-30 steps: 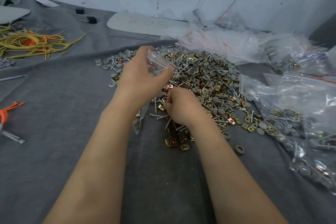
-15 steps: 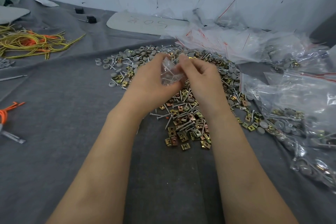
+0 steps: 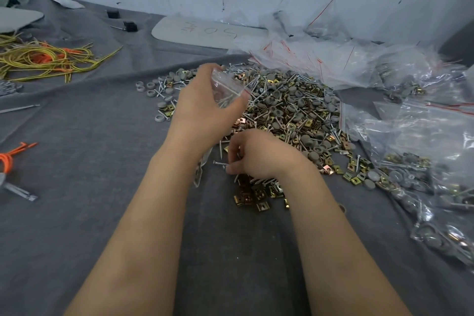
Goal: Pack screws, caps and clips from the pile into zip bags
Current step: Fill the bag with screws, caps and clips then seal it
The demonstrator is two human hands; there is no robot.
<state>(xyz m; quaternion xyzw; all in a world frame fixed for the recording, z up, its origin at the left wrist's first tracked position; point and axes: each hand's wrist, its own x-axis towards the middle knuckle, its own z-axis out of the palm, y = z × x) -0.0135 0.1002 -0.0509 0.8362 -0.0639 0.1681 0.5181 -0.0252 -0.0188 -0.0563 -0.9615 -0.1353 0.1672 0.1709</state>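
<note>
one change: right fingers (image 3: 233,153) now pinch screws (image 3: 219,163) at the pile (image 3: 289,110); left fingers (image 3: 214,70) still clamp the zip bag (image 3: 226,88).

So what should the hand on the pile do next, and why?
Probably lift the right hand to the bag and drop its screw in. It seems to pinch a screw at the near edge of the pile, and the left hand holds the bag up.

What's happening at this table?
A person is bagging hardware. The left hand holds a small zip bag with screws in it above the pile. The right hand is down at the pile's near edge, fingers curled among screws and clips; its grip is unclear. Filled bags lie to the right.
</note>
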